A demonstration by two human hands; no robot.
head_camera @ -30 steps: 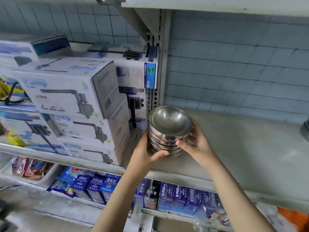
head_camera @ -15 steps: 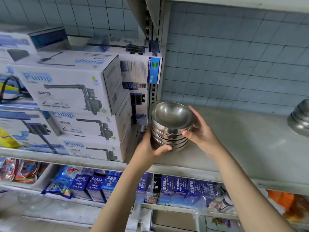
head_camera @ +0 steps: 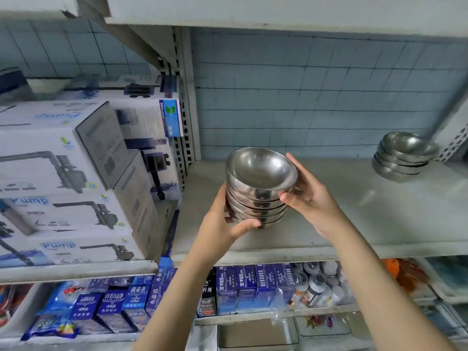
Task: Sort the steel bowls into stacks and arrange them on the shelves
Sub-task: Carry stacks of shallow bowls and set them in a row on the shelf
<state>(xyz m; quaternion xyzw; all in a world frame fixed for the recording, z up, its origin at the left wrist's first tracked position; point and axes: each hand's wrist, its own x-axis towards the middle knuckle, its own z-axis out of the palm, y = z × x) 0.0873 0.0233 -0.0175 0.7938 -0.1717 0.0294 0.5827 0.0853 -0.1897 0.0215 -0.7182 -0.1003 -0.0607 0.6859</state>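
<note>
Head cam: your left grip (head_camera: 222, 224) and right grip (head_camera: 311, 198) are both wrapped round the bowl stack (head_camera: 258, 191), low over the left end of the shelf (head_camera: 367, 224). Polished steel looks slick and nested bowls can slide, so I'd cup it at the base, not the rim.

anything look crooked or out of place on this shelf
The held bowl stack, gripped by the left hand and right hand, leans, its top bowl tipped toward the camera. The second stack at the shelf's right end also looks tilted. Nothing spilled or damaged.
</note>
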